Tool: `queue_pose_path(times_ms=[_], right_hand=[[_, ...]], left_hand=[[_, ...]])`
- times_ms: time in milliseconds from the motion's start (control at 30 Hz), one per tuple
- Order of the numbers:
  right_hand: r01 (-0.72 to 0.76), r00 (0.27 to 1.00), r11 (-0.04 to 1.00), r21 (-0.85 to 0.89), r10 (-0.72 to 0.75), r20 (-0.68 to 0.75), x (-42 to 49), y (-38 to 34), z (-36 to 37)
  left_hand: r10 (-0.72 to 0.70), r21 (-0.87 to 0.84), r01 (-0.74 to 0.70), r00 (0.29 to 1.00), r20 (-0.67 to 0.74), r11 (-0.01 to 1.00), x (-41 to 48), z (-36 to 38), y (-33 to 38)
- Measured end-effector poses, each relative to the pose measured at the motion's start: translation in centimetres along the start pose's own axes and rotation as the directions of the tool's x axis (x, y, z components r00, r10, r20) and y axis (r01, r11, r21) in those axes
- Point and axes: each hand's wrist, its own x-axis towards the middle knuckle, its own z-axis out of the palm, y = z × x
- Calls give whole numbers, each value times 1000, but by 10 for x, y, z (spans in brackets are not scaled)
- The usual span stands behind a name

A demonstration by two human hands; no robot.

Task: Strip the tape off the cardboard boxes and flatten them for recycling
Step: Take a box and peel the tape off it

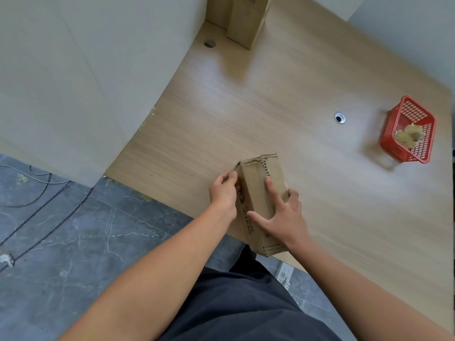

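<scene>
Gripping box (256, 190), right hand (285, 217) spread wide

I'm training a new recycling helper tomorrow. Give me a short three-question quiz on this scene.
1. Fill in: a second box stands at the ___ end of the desk, against the wall.
2. True or false: the basket is empty.
3. The right hand holds: A) the basket B) the box C) the second box.
Key: 1 far. 2 false, a crumpled wad lies in it. 3 B.
</scene>
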Motion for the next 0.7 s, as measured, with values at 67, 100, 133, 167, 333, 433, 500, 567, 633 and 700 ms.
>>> queue_pose_path(times_ms=[67,100,133,167,333,433,500,567,633,700], right_hand=[[-10,1000,1000,-2,10,-6,0,-1,0],[-16,1000,1000,-2,16,-9,1,-1,0],[-24,1000,1000,4,24,-14,1,-1,0],[-29,999,999,15,30,-23,2,0,0],[-9,997,997,73,14,-71,6,8,-7],[-2,994,993,120,15,-113,4,16,-13],[-12,988,989,149,34,-150,6,25,-20],[-16,983,987,161,44,-178,11,39,-32],[-29,980,983,179,63,-189,15,56,-45],[-48,975,978,202,89,-202,18,76,-60]], left_hand=[[36,40,-36,999,17,999,-2,1,2],[57,89,-61,997,45,994,-4,2,3],[87,141,-98,993,81,985,-6,3,4],[132,193,-153,984,118,969,-6,4,2],[297,364,-332,943,149,870,-6,8,-6],[296,234,-319,946,128,918,-8,25,3],[304,237,-327,944,127,915,-8,40,9],[273,218,-309,945,180,926,-12,60,8],[270,210,-319,935,232,924,-16,81,1],[266,235,-333,924,275,913,-23,106,-8]])
